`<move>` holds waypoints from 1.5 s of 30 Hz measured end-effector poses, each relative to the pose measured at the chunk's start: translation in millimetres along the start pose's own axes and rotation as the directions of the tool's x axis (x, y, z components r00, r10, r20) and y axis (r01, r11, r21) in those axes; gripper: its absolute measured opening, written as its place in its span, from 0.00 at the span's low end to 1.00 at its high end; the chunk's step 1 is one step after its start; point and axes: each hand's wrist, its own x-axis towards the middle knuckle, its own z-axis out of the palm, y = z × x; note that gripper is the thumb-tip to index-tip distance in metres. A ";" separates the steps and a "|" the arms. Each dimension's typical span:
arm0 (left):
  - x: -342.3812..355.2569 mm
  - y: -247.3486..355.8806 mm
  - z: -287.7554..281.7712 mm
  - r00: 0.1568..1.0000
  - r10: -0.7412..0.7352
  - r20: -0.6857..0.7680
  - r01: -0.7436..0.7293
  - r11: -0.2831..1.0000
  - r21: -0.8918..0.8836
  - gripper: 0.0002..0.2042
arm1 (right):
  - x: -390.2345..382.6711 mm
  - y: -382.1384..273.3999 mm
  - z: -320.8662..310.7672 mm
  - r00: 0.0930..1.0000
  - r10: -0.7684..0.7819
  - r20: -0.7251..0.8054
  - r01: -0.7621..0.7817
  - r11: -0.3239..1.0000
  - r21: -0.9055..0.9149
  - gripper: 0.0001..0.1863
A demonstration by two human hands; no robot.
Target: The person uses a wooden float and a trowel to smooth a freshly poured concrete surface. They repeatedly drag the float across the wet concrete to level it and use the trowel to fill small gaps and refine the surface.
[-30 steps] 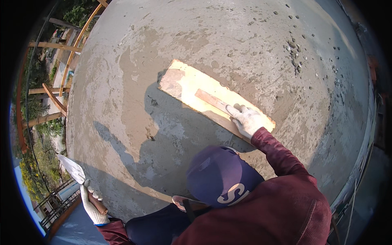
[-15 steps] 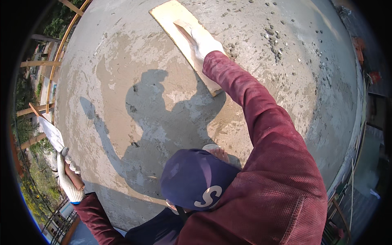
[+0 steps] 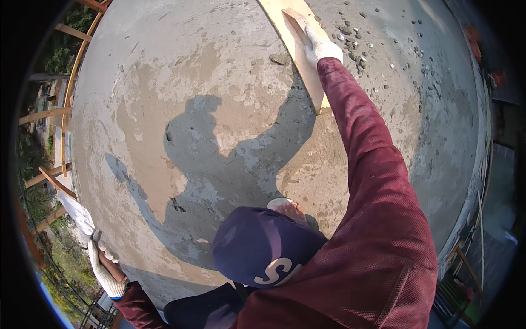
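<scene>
My right hand, in a white glove, is closed round the raised wooden handle of a long pale plastering float. The float lies against the grey cement surface at the far middle. Its far end is cut off by the upper edge of the picture. At the lower left, my left hand, in a knitted glove, is closed round the wooden handle of a trowel. The trowel's light metal blade points up and left, held apart from the cement.
Loose dark clumps lie right of the float, with one lump to its left. A bare foot shows beside the dark cap. Wooden bars line the left edge; sticks and clutter lie beyond the right edge.
My right hand has slid the float farther away and to the right over the cement. My left hand, with the trowel, has shifted slightly right and nearer.
</scene>
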 end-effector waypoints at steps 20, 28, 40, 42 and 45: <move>55.8 44.8 44.7 0.960 0.208 0.188 -0.198 0.978 -0.067 0.23 | -28.5 -135.1 20.6 0.964 -0.255 0.078 0.227 0.938 0.263 0.34; -141.3 38.6 49.3 0.971 -0.201 0.131 0.237 0.887 -0.396 0.23 | -226.1 -75.2 1.2 0.767 -0.600 0.228 0.512 0.786 0.346 0.29; -65.9 36.8 36.1 0.995 0.097 -0.039 -0.103 0.972 -0.212 0.21 | -112.4 -134.1 20.0 0.884 -0.405 0.236 0.368 0.911 0.185 0.36; -96.7 20.7 27.4 0.993 0.099 -0.067 -0.106 0.989 -0.107 0.22 | -210.4 -80.7 10.9 0.811 -0.581 0.060 0.519 0.764 0.382 0.30; -127.0 -22.9 6.1 0.995 -0.091 0.039 0.097 0.980 -0.176 0.23 | -331.5 -11.3 -26.5 0.774 -0.479 0.413 0.414 0.878 0.242 0.28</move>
